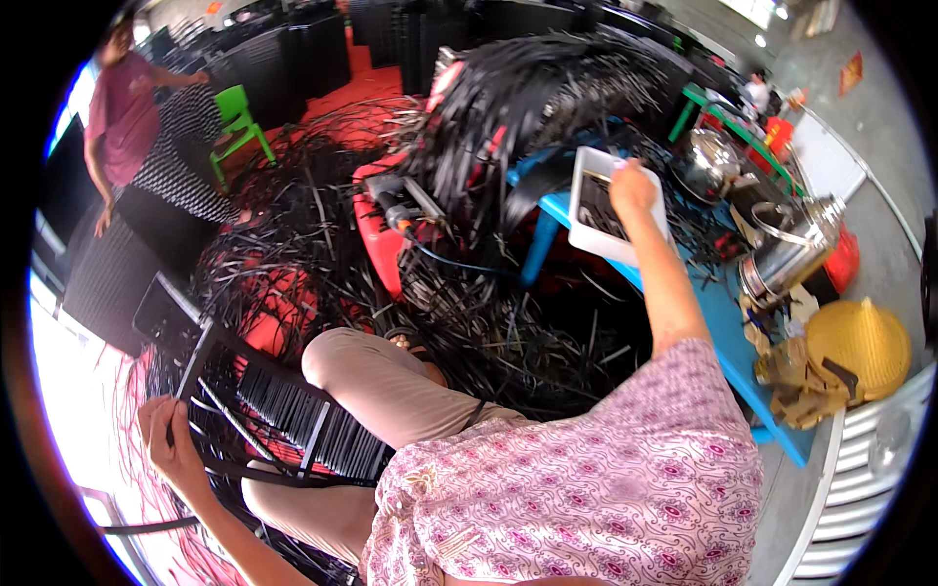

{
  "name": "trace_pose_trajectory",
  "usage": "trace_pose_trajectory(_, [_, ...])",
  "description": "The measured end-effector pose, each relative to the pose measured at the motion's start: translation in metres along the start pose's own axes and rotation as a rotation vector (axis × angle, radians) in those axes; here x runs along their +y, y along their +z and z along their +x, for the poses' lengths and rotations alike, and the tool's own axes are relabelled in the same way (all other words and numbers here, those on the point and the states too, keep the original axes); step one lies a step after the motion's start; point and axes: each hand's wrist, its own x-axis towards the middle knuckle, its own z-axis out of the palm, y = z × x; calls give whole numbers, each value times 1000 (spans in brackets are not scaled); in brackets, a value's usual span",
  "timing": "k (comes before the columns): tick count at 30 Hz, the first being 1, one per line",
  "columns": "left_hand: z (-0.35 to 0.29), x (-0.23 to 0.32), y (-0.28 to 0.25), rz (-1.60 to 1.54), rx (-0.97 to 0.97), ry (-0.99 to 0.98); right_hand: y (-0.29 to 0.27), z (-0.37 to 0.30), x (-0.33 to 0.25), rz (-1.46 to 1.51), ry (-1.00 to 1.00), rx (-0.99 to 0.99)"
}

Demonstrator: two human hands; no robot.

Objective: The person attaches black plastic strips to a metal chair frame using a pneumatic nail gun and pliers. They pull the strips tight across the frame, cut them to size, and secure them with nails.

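My left hand [174, 451] is closed in a pinch on a black strip, beside the end of a grey metal bar [199, 354]. Close to it, a frame with rows of black strips [337, 430] leans by my legs. My right hand [633, 192] reaches out to a white tray [598, 241], its fingers closed at the far rim. Dark small pieces [598, 207] lie in the tray; their kind is too small to tell. The tray sits tilted over the edge of a blue bench [718, 317].
Loose black strips [322, 220] cover much of the red floor. A power tool with a blue hose [393, 203] rests on a red stool [381, 249]. Metal flask [796, 249], kettle [708, 161] and yellow hat [860, 347] stand right. Another person [132, 117] is by a green chair [239, 127].
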Motion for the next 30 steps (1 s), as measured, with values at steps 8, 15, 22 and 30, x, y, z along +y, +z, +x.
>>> trace_pose_trajectory(8, [12,81,19,-29,222,-49,-152,-82,-102,1460,-31,-168])
trace_pose_trajectory(15, [-7,167,97,-1161,-158,-422,-191,-285,-220,1755,-693,-1182])
trace_pose_trajectory(22, [-51,138,89,-1281,23,-721,-197,-372,-268,1913,-770,-1691])
trace_pose_trajectory(30, [-61,116,82,-636,295,-555,-180,-371,-285,1725,-775,-1839])
